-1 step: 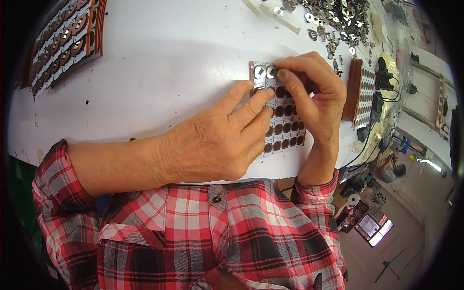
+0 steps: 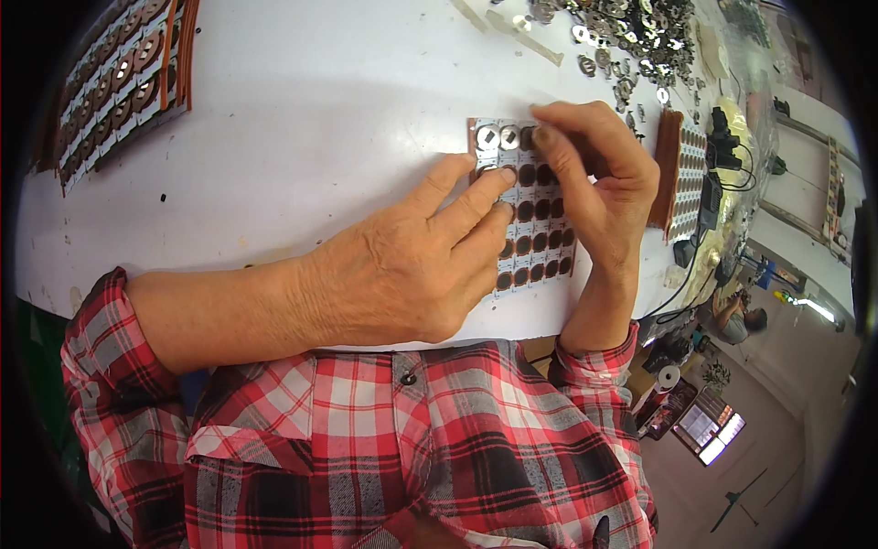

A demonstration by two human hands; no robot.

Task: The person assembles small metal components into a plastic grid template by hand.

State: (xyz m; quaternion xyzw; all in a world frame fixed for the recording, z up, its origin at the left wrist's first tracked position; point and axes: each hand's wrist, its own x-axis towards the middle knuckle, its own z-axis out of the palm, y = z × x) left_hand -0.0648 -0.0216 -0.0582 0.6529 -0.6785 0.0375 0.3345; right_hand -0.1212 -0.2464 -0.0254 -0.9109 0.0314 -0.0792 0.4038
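1. A bare left hand (image 2: pixel 402 265) lies palm down, reaching in from the left on a nearly level forearm, its wrist almost straight.
2. Its fingers are spread and slightly bent, three fingertips resting at the left part of a flat, rectangular panel (image 2: pixel 530 229) patterned with rows of dark round spots; its thumb is hidden.
3. The panel lies on a white counter (image 2: pixel 274 137) in front of the person, two round silver metal discs (image 2: pixel 498 138) side by side in its far left corner.
4. A bare right hand (image 2: pixel 604 169) arches over the panel's far right corner, its forearm rising steeply from the near edge of the counter.
5. Its thumb and forefinger bend toward each other, tips slightly apart above the far row; the other fingers curl behind, and whether they hold anything cannot be told.
6. Beyond the right hand spreads a heap of small silver metal pieces (image 2: pixel 654 41); just beside it stands a stack of brown-edged panels (image 2: pixel 670 169).
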